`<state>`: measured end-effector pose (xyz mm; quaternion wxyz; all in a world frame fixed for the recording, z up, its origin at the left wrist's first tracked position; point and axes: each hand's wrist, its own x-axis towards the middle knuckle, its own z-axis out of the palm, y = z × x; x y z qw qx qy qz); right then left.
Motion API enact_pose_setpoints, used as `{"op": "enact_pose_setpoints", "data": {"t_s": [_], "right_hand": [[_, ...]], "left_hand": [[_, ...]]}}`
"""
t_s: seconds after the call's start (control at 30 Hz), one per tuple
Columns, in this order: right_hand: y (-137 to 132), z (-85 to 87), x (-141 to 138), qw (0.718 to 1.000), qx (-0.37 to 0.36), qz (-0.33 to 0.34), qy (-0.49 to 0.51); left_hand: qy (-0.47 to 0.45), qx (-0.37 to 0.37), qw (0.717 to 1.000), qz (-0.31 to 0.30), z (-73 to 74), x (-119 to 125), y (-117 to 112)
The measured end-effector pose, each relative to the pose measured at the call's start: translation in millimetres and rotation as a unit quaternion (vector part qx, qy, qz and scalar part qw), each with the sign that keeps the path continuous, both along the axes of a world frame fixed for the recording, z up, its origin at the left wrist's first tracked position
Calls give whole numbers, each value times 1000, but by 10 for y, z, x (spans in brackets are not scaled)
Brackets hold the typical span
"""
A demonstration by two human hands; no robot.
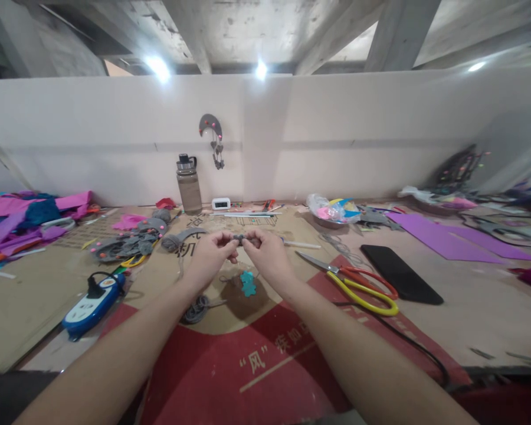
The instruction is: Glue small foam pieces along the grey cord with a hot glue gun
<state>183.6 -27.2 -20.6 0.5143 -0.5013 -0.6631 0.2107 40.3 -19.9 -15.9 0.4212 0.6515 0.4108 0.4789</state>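
Held up between my two hands is a small grey piece (239, 238), perhaps felt; its exact shape is too small to tell. The fingertips of my left hand (215, 252) pinch one side of it. On its other side, my right hand (268, 251) grips it between thumb and fingers. Just below, teal flower-like cut-outs (248, 284) lie on the cardboard. A loose bundle of grey yarn (196, 309) rests by my left wrist. To the right of my right hand lie scissors (358, 286) with red and yellow handles, blades apart.
A power strip (91, 304) with a plug and a pile of grey felt pieces (128, 242) are at left. Behind stand a water bottle (189, 188) and a small clock (221, 203). A black phone (400, 273) and purple sheets (446, 236) lie at right. A grey moon ornament (210, 124) hangs on the wall.
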Motion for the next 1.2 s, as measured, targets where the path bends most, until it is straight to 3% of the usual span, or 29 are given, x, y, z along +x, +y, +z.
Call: {"op": "enact_pose_setpoints", "data": {"t_s": [0.13, 0.27, 0.37, 0.57, 1.0, 1.2], "right_hand": [[74, 15, 58, 998, -53, 23, 32], [63, 53, 88, 994, -85, 56, 43], [15, 67, 81, 994, -73, 75, 11], [-40, 73, 45, 994, 10, 43, -104], [-109, 20, -39, 997, -1, 75, -33], [-168, 23, -77, 989, 31, 124, -78]], "left_hand": [[-36, -76, 993, -83, 63, -48, 8], [-69, -141, 983, -98, 134, -115, 7], [-15, -111, 991, -75, 165, -137, -6], [110, 2, 993, -41, 145, -126, -18], [-27, -24, 998, 56, 54, -143, 107], [-60, -23, 997, 50, 44, -159, 135]]}}
